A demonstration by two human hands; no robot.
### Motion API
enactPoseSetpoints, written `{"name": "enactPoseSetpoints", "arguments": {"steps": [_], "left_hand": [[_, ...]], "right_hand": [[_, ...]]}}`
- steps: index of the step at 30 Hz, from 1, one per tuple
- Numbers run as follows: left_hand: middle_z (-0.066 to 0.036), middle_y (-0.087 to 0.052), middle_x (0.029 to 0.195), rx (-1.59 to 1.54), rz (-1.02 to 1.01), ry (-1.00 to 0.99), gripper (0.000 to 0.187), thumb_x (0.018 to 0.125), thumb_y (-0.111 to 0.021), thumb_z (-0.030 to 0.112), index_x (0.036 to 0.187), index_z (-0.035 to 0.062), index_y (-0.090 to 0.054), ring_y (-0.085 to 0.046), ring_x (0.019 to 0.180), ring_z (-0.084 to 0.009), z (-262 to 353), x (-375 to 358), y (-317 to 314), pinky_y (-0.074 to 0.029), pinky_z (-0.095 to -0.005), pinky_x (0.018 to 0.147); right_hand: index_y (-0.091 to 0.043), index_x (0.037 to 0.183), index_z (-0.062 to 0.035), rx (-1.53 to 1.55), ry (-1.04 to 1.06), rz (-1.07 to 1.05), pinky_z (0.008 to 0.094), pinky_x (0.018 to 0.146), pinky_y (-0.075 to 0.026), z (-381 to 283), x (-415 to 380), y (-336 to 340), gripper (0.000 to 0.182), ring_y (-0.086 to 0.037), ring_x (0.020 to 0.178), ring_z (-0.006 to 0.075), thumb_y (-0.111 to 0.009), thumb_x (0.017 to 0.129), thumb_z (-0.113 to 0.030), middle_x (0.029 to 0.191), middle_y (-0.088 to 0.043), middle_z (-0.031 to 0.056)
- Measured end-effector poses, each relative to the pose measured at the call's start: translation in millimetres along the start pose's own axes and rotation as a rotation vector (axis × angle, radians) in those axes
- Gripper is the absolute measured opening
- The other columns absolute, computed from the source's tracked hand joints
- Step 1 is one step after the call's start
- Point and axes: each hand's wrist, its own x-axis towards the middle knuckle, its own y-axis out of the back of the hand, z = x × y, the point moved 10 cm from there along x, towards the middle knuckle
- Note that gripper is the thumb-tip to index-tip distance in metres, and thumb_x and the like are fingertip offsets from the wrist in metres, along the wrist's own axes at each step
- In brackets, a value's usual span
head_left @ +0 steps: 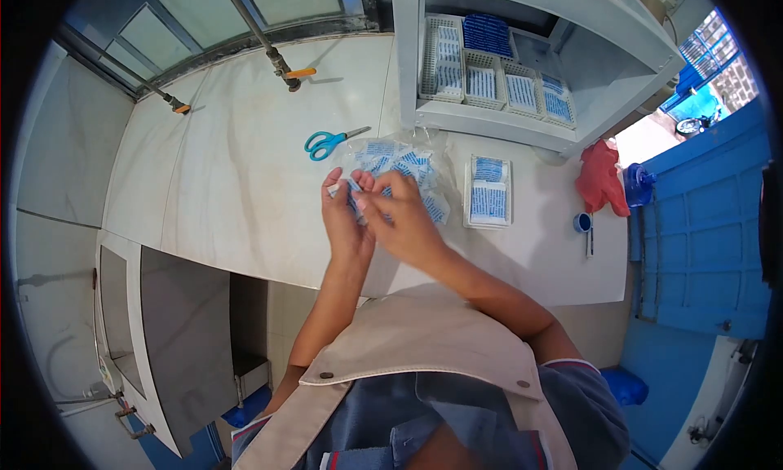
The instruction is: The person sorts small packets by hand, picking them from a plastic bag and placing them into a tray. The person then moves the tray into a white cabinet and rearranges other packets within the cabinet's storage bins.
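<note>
My left hand [346,227], palm up with its fingers curled, holds small white sachets with blue print [354,188]; how many is hidden. The thumb and fingers of my right hand [401,223] are closed in a pinch at the same sachets, over the left palm. Just beyond both hands lies a clear plastic bag [441,161] of loose blue-printed sachets. To its right, a white basket [468,194] holds more sachets laid flat in rows. Blue-handled scissors [326,144] rest left of the bag, their blades pointing right.
A white shelf unit [497,121] at the back holds several small baskets [483,85] of sachets. Two pipes with orange-handled valves [300,73] reach the counter [236,168] at the back left. At the right are a red plastic bag [601,179] and a blue scoop [582,223].
</note>
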Motion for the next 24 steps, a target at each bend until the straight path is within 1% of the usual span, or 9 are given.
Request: {"name": "enactPoseSetpoints", "arguments": {"steps": [2,5,7,9,14,17,20,22,24], "left_hand": [[-0.014,-0.053,0.099,-0.012,-0.007,0.028,0.025,0.096,-0.044,0.013,0.120,0.0112,-0.036,-0.058,0.086,-0.0216,10.6,7.0,12.3,-0.053,-0.0329,0.075],[-0.012,-0.051,0.093,-0.039,-0.081,0.099,0.036,0.089,-0.045,0.000,0.123,0.0094,-0.037,-0.048,0.068,-0.0158,19.3,10.4,12.3,-0.043,-0.0241,0.054],[-0.012,-0.051,0.094,-0.092,-0.146,0.166,0.036,0.089,-0.044,-0.001,0.122,0.0096,-0.037,-0.049,0.068,-0.0162,16.8,19.2,17.7,-0.044,-0.0247,0.054],[-0.013,-0.051,0.094,-0.148,-0.207,0.230,0.035,0.088,-0.043,-0.001,0.122,0.0098,-0.037,-0.049,0.068,-0.0167,11.4,19.3,12.6,-0.044,-0.0254,0.054],[-0.016,-0.051,0.091,-0.069,0.114,0.183,0.035,0.088,-0.041,-0.003,0.120,0.0101,-0.037,-0.048,0.067,-0.0173,22.9,0.9,5.6,-0.043,-0.0255,0.053],[-0.014,-0.050,0.087,-0.095,-0.012,0.196,0.027,0.090,-0.043,0.001,0.115,0.0109,-0.039,-0.046,0.065,-0.0148,23.1,9.1,15.5,-0.042,-0.0243,0.051],[-0.010,-0.048,0.084,-0.090,-0.206,0.222,0.019,0.092,-0.048,0.007,0.110,0.0102,-0.043,-0.044,0.062,-0.0115,20.6,8.8,7.5,-0.038,-0.0219,0.049],[-0.008,-0.049,0.083,0.017,-0.207,0.208,0.019,0.092,-0.050,0.011,0.110,0.0099,-0.043,-0.043,0.060,-0.0097,15.4,9.3,7.8,-0.037,-0.0210,0.047],[-0.005,-0.050,0.083,0.125,-0.210,0.191,0.019,0.093,-0.052,0.015,0.110,0.0097,-0.044,-0.042,0.059,-0.0080,11.1,9.5,3.5,-0.035,-0.0202,0.046]], "right_hand": [[-0.065,0.096,0.0003,0.050,-0.014,-0.049,0.0349,0.079,-0.044,24.3,18.2,11.9,0.016,-0.055,0.085,0.0261,-0.058,0.086,-0.009,0.089,-0.060,0.0104],[-0.064,0.093,0.0010,0.051,-0.290,-0.220,0.0361,0.079,-0.045,93.8,37.8,7.6,0.015,-0.057,0.089,0.0292,-0.060,0.084,-0.009,0.096,-0.059,0.0121],[-0.063,0.091,0.0003,-0.211,-0.098,-0.644,0.0372,0.080,-0.047,93.0,27.1,-34.1,0.015,-0.058,0.092,0.0297,-0.063,0.079,-0.008,0.103,-0.056,0.0129],[-0.063,0.090,-0.0006,-0.311,-0.075,-0.641,0.0389,0.079,-0.047,89.6,21.9,-40.8,0.016,-0.059,0.091,0.0328,-0.067,0.076,-0.009,0.103,-0.056,0.0146],[-0.061,0.088,-0.0014,-0.491,0.055,-0.646,0.0407,0.077,-0.048,88.5,18.6,-53.1,0.023,-0.060,0.092,0.0356,-0.073,0.071,-0.011,0.103,-0.055,0.0168],[-0.059,0.085,0.0004,-0.257,-0.107,-0.649,0.0415,0.078,-0.047,102.6,22.7,-47.0,0.023,-0.061,0.092,0.0349,-0.073,0.071,-0.012,0.099,-0.058,0.0174],[-0.059,0.083,0.0018,-0.200,-0.251,-0.592,0.0368,0.072,-0.049,120.1,30.5,-36.0,0.022,-0.064,0.083,0.0271,-0.072,0.073,-0.012,0.089,-0.063,0.0177],[-0.059,0.081,0.0028,0.149,-0.585,-0.613,0.0299,0.066,-0.049,145.7,20.2,-39.8,0.019,-0.064,0.076,0.0179,-0.070,0.078,-0.013,0.082,-0.065,0.0148],[-0.059,0.086,0.0035,0.296,-0.625,-0.632,0.0270,0.064,-0.048,136.4,20.1,-29.0,0.020,-0.063,0.074,0.0149,-0.069,0.081,-0.013,0.082,-0.065,0.0128]]}}
